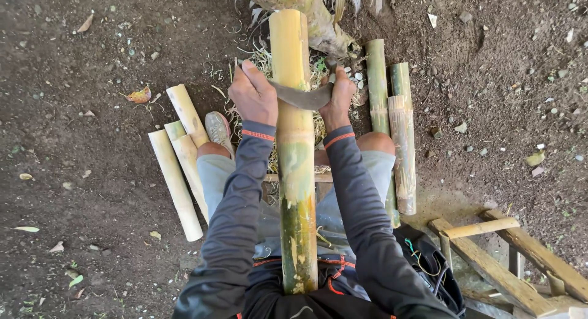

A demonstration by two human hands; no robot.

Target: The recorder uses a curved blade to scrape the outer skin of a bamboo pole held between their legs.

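**A blade held across a bamboo pole**

A long bamboo pole (295, 147) is laid along the middle of the picture, between the person's knees. Its far end is pale yellow and its near end is green and patchy. The near end is pressed against the person's body.

A curved grey blade (304, 97) is laid across the far part of the pole. The blade is touching the pole. One end of the blade is held by the left hand (253, 96), whose grip is clenched around it. The other end is held by the right hand (338, 102), and that grip is clenched on the blade too. Dark sleeves with orange cuffs are worn on both arms.

Thin dry shavings (264, 60) are seen under the hands, on the ground (92, 172). A shoe (218, 129) is seen just beside the left knee.

Three pale peeled sticks (177, 166) are laid side by side on the dirt to the left. Green and brown bamboo pieces (395, 123) are laid together to the right of the pole. A dark bag (429, 267) is seen near the right elbow. A rough wooden frame (508, 264) is seen at the lower right corner. Dry leaves and small stones are scattered over the dark soil.
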